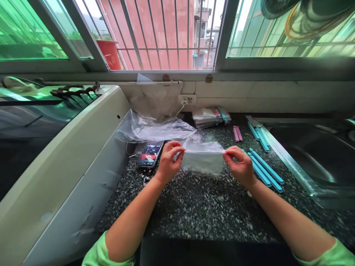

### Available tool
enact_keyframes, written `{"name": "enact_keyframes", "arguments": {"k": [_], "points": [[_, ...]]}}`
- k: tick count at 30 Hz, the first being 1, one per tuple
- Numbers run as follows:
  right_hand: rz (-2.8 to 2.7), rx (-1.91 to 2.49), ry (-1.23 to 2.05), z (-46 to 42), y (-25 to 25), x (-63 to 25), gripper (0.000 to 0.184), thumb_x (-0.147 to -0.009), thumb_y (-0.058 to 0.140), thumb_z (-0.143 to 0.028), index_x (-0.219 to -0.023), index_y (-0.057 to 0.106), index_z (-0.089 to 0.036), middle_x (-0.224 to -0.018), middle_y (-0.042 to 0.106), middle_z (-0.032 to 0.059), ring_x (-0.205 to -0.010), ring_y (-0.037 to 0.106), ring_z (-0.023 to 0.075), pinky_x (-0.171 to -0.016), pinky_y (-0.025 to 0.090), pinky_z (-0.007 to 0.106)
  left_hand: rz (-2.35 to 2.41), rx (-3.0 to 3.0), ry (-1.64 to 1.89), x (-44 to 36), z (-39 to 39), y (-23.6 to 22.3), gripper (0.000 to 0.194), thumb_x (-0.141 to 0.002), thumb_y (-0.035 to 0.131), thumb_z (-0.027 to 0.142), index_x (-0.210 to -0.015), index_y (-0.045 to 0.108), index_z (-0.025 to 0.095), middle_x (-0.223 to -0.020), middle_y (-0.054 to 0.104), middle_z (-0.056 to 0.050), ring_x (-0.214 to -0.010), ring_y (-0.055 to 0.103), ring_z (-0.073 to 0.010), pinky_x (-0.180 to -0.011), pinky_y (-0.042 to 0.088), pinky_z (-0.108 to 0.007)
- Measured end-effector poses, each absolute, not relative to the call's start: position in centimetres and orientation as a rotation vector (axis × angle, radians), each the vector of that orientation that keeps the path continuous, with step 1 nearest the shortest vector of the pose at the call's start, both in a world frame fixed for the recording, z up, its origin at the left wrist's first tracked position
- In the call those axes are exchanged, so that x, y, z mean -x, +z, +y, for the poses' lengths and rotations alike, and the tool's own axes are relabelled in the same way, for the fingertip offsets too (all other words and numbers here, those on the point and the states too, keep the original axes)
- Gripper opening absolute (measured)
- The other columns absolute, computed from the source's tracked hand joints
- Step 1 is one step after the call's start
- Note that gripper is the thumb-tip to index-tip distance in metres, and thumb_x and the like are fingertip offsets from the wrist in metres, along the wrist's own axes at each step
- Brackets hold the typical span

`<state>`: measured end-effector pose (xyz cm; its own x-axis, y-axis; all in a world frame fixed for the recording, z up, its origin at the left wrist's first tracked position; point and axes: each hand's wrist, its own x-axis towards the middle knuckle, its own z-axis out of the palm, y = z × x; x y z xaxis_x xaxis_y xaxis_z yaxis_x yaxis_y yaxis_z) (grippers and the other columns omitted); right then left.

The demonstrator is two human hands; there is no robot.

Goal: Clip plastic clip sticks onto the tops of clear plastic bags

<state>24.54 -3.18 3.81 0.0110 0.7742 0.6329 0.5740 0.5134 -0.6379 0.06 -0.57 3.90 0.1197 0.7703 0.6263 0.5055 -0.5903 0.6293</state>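
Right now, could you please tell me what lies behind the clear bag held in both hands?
Behind the clear bag lie crumpled plastic and a stack of packets; whatever the bag directly covers cannot be made out.

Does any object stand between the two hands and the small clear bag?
Nothing visible does: the left hand and the right hand pinch the clear bag directly at opposite sides. The blue strips lie to the right of the right hand, not between it and the bag.
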Motion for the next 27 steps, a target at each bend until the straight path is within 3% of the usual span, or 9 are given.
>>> {"name": "enact_keyframes", "arguments": {"k": [4, 8, 11, 16, 20, 27], "points": [[-1.683, 1.133, 0.137, -3.4, 4.2, -24.9, 0.011, -0.08, 0.055, -0.027, -0.073, 0.058, -0.02, -0.074, 0.055, 0.0036, -0.069, 0.052, 0.0153, -0.061, 0.044, 0.029, 1.165, -2.102, 1.496, -0.1, -1.2, 4.2, 0.008, -0.081, 0.049, 0.023, -0.079, 0.056, 0.02, -0.106, 0.059, -0.007, -0.104, 0.051, -0.0197, -0.093, 0.039, -0.037], [-1.639, 1.134, 0.12, -3.8, 4.6, -24.8, 0.01, -0.08, 0.055, -0.028, -0.074, 0.058, -0.021, -0.085, 0.055, 0.0061, -0.077, 0.053, 0.0172, -0.063, 0.045, 0.031, 1.101, -1.76, 1.403, -0.7, -1.4, 3.8, 0.012, -0.082, 0.047, 0.031, -0.083, 0.051, 0.02, -0.08, 0.061, -0.003, -0.077, 0.058, -0.015, -0.073, 0.046, -0.028], [-1.606, 1.137, 0.215, -3.9, 4.5, -24.6, 0.013, -0.081, 0.053, -0.03, -0.074, 0.056, -0.02, -0.086, 0.057, 0.0061, -0.075, 0.054, 0.016, -0.061, 0.045, 0.029, 1.098, -1.544, 1.37, -1.3, -1.5, 3.5, 0.018, -0.077, 0.052, 0.037, -0.082, 0.05, 0.02, -0.065, 0.056, 0.001, -0.061, 0.055, -0.0117, -0.058, 0.043, -0.022], [-1.619, 1.304, 0.393, -3.3, 4.1, -24.9, 0.019, -0.08, 0.053, -0.035, -0.071, 0.055, -0.019, -0.061, 0.052, -0.0008, -0.053, 0.045, 0.0108, -0.05, 0.039, 0.024, 1.096, -1.497, 1.362, -1.5, -1.5, 3.4, 0.019, -0.077, 0.052, 0.032, -0.091, 0.052, 0.018, -0.061, 0.052, 0.003, -0.055, 0.049, -0.0098, -0.052, 0.038, -0.021], [-1.69, 1.318, 0.411, -3.0, 4.8, -25.1, 0.022, -0.077, 0.056, -0.038, -0.087, 0.059, -0.018, -0.07, 0.056, 0.0006, -0.054, 0.043, 0.01, -0.052, 0.038, 0.024, 1.022, -1.649, 1.28, -1.3, -1.8, 3.9, 0.021, -0.079, 0.05, 0.028, -0.097, 0.057, 0.018, -0.057, 0.046, 0.003, -0.052, 0.042, -0.0091, -0.05, 0.035, -0.02], [-2.044, 1.128, 1.16, -3.5, 6.0, -23.4, 0.04, -0.076, 0.051, -0.052, -0.081, 0.065, -0.016, -0.065, 0.057, 0.0009, -0.057, 0.046, 0.0104, -0.052, 0.035, 0.022, 0.861, -1.647, 1.015, -1.6, -2.5, 4.5, 0.026, -0.079, 0.052, 0.031, -0.101, 0.059, 0.019, -0.058, 0.046, 0.003, -0.049, 0.039, -0.0074, -0.044, 0.03, -0.018]]}}
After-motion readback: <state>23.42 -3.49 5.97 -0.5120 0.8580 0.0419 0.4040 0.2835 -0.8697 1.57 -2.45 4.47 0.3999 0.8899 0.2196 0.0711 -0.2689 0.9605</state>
